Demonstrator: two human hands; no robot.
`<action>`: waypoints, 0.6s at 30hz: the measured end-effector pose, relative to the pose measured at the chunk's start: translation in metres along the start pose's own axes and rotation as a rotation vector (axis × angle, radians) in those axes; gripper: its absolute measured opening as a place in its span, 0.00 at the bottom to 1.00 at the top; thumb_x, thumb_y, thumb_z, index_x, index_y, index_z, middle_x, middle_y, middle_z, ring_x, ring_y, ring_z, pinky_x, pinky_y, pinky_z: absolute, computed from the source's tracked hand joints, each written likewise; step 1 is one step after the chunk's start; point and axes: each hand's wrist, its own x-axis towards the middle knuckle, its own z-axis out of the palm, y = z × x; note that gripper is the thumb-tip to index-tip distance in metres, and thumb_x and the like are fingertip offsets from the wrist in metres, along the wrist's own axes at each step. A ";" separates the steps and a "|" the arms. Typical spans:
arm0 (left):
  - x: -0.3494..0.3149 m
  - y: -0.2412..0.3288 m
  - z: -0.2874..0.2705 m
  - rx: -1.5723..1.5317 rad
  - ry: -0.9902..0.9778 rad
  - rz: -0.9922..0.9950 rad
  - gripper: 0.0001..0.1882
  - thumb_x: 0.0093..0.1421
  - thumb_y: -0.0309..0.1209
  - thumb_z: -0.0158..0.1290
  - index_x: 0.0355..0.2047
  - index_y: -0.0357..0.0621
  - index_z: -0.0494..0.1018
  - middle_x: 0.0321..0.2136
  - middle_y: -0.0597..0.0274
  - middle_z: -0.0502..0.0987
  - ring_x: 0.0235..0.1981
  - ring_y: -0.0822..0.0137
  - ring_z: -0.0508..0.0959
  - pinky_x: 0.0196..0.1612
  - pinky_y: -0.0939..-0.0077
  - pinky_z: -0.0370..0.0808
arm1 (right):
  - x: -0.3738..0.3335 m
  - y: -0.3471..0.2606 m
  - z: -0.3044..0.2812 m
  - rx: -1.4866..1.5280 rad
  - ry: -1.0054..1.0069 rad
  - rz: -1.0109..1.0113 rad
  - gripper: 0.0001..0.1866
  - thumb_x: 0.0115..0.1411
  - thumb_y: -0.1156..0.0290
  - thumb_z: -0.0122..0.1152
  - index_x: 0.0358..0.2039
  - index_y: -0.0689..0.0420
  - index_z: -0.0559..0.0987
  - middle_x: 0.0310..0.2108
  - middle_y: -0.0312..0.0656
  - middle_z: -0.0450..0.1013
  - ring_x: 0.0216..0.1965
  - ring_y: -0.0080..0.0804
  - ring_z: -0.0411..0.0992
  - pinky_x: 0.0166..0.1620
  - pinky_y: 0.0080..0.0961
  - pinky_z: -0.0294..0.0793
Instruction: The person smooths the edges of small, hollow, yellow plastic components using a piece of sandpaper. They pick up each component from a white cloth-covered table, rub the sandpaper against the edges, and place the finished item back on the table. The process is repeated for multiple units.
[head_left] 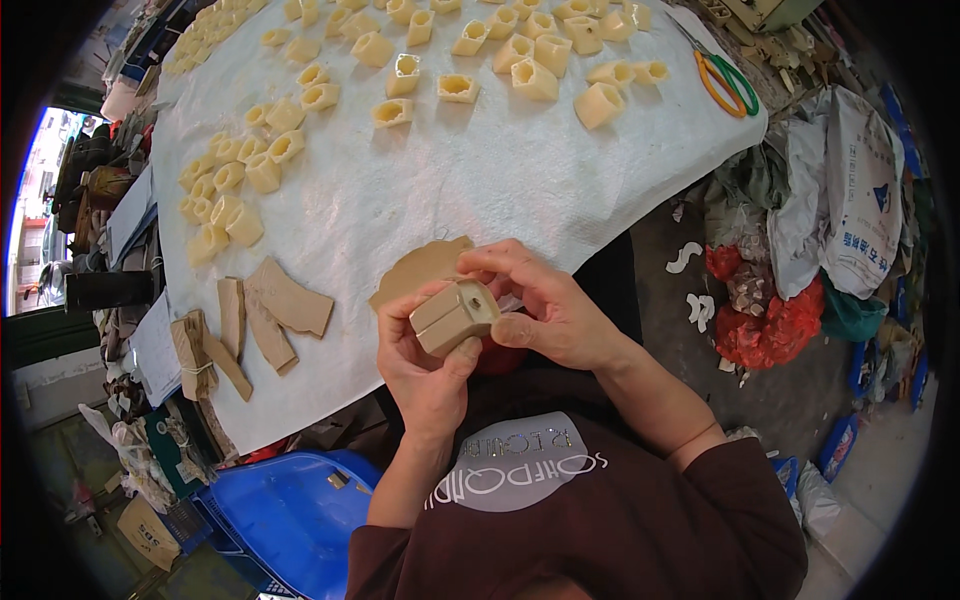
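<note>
Near the front edge of the white-covered table, my left hand (424, 388) is closed around a tan faceted block (445, 328). The block has a seam along its length and a small dark hole in its right end face. My right hand (565, 318) grips the same block from the right, its thumb against the end and its index finger curved over the top. Just beyond my hands lies a flat tan piece with a wavy edge (415, 270). Left of my hands are several flat tan strips (290, 305), one bundle tied with a string.
Many pale yellow hollow pieces (535, 80) stand across the white sheet (500, 190). Scissors with orange and green handles (728, 85) lie at its far right. A blue plastic chair (290, 510) is at lower left. White sacks (850, 190) and red bags (770, 325) crowd the right.
</note>
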 end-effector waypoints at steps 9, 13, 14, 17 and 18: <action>-0.009 -0.002 0.004 -0.170 -0.025 -0.123 0.29 0.42 0.23 0.63 0.43 0.41 0.62 0.45 0.56 0.68 0.46 0.66 0.69 0.49 0.72 0.68 | -0.005 -0.003 0.008 0.215 0.041 0.040 0.15 0.57 0.69 0.56 0.44 0.58 0.71 0.38 0.36 0.62 0.39 0.21 0.64 0.42 0.20 0.65; -0.004 -0.007 -0.003 -0.198 -0.048 -0.139 0.30 0.41 0.23 0.64 0.44 0.41 0.62 0.45 0.56 0.67 0.46 0.66 0.69 0.49 0.73 0.69 | -0.003 -0.003 0.011 0.234 0.077 0.066 0.15 0.58 0.66 0.56 0.43 0.60 0.70 0.37 0.34 0.62 0.36 0.19 0.64 0.39 0.18 0.66; -0.003 -0.006 -0.002 -0.212 -0.047 -0.137 0.30 0.41 0.23 0.64 0.44 0.41 0.62 0.45 0.56 0.67 0.46 0.66 0.70 0.49 0.73 0.69 | -0.001 -0.003 0.011 0.257 0.070 0.078 0.16 0.58 0.66 0.55 0.43 0.60 0.69 0.37 0.33 0.62 0.36 0.19 0.64 0.39 0.19 0.66; -0.003 -0.004 0.002 -0.241 -0.048 -0.130 0.30 0.42 0.23 0.64 0.44 0.40 0.62 0.45 0.56 0.67 0.46 0.67 0.70 0.48 0.73 0.69 | 0.000 -0.006 0.007 0.300 0.042 0.100 0.15 0.58 0.65 0.55 0.42 0.60 0.69 0.35 0.33 0.62 0.35 0.18 0.63 0.39 0.18 0.65; -0.003 -0.004 0.002 -0.241 -0.051 -0.129 0.31 0.42 0.23 0.64 0.45 0.40 0.61 0.45 0.56 0.68 0.46 0.67 0.70 0.48 0.74 0.69 | 0.001 -0.006 0.007 0.303 0.043 0.093 0.15 0.58 0.65 0.55 0.42 0.60 0.69 0.35 0.32 0.62 0.35 0.17 0.63 0.38 0.18 0.64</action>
